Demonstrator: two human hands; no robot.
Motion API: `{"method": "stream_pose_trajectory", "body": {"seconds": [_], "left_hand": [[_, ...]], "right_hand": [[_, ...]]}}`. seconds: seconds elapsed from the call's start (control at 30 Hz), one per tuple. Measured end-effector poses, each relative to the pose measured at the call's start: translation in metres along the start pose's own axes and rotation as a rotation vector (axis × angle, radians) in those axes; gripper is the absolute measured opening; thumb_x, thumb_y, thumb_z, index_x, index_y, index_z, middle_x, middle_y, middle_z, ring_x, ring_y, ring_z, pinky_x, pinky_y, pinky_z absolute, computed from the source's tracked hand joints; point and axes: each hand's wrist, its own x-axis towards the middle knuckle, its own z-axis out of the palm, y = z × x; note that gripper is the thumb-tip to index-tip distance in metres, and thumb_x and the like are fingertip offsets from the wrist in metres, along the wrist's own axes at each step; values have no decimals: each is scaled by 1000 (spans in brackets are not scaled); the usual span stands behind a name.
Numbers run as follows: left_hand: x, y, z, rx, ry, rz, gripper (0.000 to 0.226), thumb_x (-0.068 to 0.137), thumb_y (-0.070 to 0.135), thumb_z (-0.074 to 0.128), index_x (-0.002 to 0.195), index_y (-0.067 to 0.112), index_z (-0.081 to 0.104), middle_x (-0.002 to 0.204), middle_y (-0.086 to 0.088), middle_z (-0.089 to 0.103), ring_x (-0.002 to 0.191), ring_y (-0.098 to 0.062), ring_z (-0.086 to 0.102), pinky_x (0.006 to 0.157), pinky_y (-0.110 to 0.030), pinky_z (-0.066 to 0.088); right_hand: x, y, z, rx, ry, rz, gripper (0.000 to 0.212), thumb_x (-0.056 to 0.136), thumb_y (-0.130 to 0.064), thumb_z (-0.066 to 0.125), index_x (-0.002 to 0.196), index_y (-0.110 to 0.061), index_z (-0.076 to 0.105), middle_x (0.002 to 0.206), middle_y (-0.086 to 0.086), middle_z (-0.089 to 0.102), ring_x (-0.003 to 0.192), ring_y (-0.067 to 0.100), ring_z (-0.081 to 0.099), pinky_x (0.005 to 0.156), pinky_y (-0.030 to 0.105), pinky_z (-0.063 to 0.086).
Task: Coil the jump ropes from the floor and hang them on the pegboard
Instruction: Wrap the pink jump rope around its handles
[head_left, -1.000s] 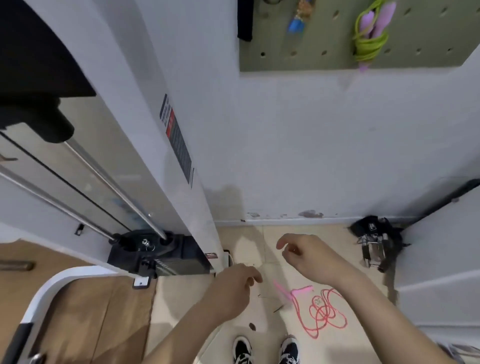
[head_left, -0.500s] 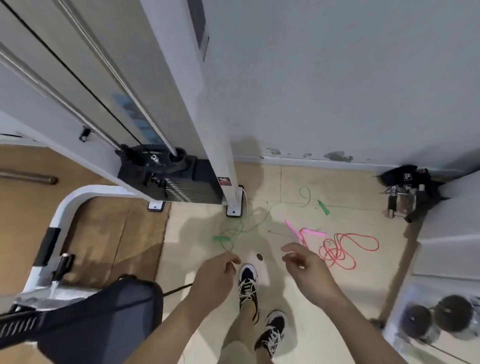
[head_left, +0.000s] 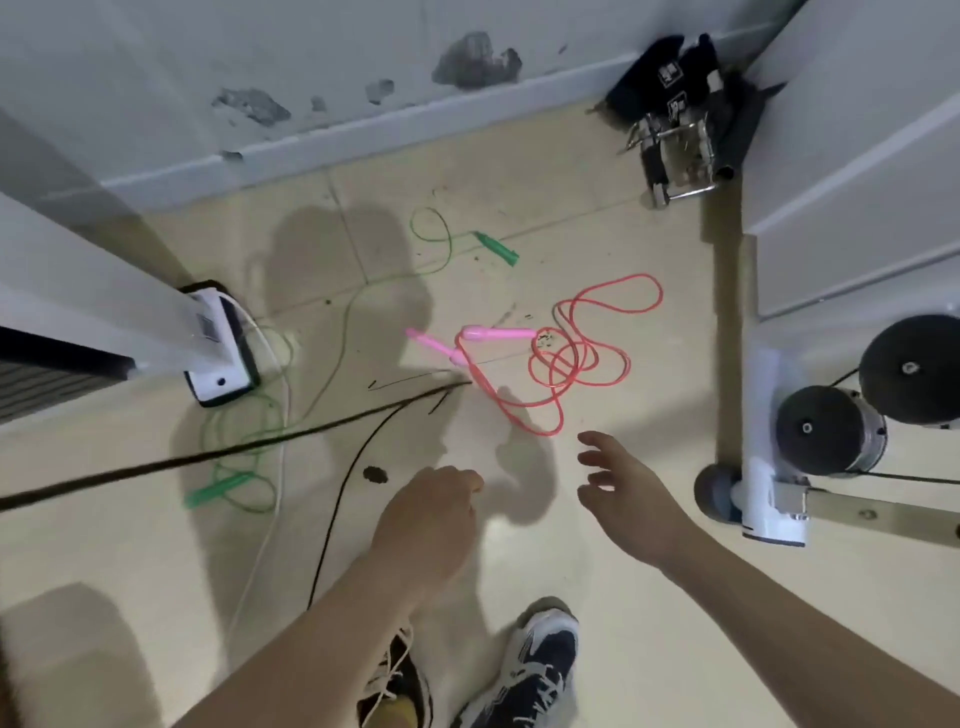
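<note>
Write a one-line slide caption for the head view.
Left hand curled, right hand open, above the floor near a tangled red jump rope; green jump rope sprawls beside it.

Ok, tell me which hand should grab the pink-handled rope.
Right. The right hand is open, with its fingers spread toward the nearest loop of the pink-handled rope. The left hand is curled and sits farther from it.
</note>
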Motion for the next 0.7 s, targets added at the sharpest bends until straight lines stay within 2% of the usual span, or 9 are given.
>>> {"method": "stream_pose_trajectory", "body": {"seconds": [0.2, 0.27, 0.33, 0.4, 0.43, 0.5, 0.53, 0.6, 0.7], "left_hand": [[109, -25, 93, 169, -124, 180, 50, 88, 10, 41, 136, 24, 41, 136, 3, 46, 126, -17, 37, 99, -34, 41], [143, -31, 115, 196, -119, 255, 55, 88, 13, 40, 142, 22, 33, 148, 3, 31, 136, -16, 24, 103, -34, 39], [178, -35, 132, 277, -51, 335, 58, 85, 18, 27, 143, 12, 32, 152, -3, 25, 141, -20, 22, 102, -37, 42], [220, -41, 145, 396, 125, 390, 68, 74, 18, 19, 132, -2, 48, 137, -17, 48, 130, -30, 45, 95, -38, 50], [241, -47, 157, 416, 233, 409, 67, 71, 16, 19, 124, -4, 54, 125, -19, 57, 119, -35, 54, 94, -42, 50], [264, -52, 174, 400, 291, 321, 49, 77, 13, 22, 106, 2, 60, 95, -14, 62, 91, -37, 59, 89, -45, 47], [268, -50, 175, 332, 277, 249, 33, 84, 12, 26, 95, 10, 57, 77, -8, 54, 74, -33, 53, 81, -40, 47], [265, -40, 179, 187, 110, 109, 13, 94, 14, 38, 90, 19, 50, 63, 3, 31, 54, -18, 34, 57, -24, 36], [227, -26, 177, -158, -141, 149, 20, 94, 9, 47, 101, 8, 65, 67, 2, 40, 59, -11, 48, 50, -18, 34]], "right_hand": [[137, 76, 52, 357, 83, 255, 54, 91, -13, 53, 141, -26, 36, 109, 0, 60, 89, 17, 58, 93, 40, 51], [184, 91, 62, 381, 163, 270, 55, 93, -23, 53, 143, -21, 31, 117, 3, 62, 94, 18, 59, 89, 36, 52], [220, 96, 71, 425, 207, 256, 49, 93, -22, 54, 138, -15, 37, 108, 4, 62, 87, 16, 57, 76, 31, 49], [243, 93, 82, 516, 212, 221, 28, 90, -10, 58, 118, -13, 53, 90, 12, 62, 77, 20, 57, 65, 29, 46], [250, 92, 88, 582, 206, 205, 19, 89, -3, 59, 103, -16, 55, 100, 26, 61, 75, 25, 56, 62, 30, 45], [258, 98, 94, 672, 231, 204, 20, 87, 3, 55, 80, -15, 52, 77, 6, 50, 70, 26, 54, 56, 25, 46], [259, 104, 95, 660, 255, 223, 16, 87, 3, 52, 79, -10, 57, 75, 14, 58, 64, 22, 53, 51, 21, 43], [250, 112, 91, 611, 251, 282, 18, 88, -6, 50, 80, -7, 66, 70, 7, 58, 54, 13, 50, 47, 15, 39], [216, 110, 79, 579, -3, 455, 18, 89, -39, 59, 87, -22, 65, 87, 1, 64, 79, 14, 58, 76, 30, 47]]}}
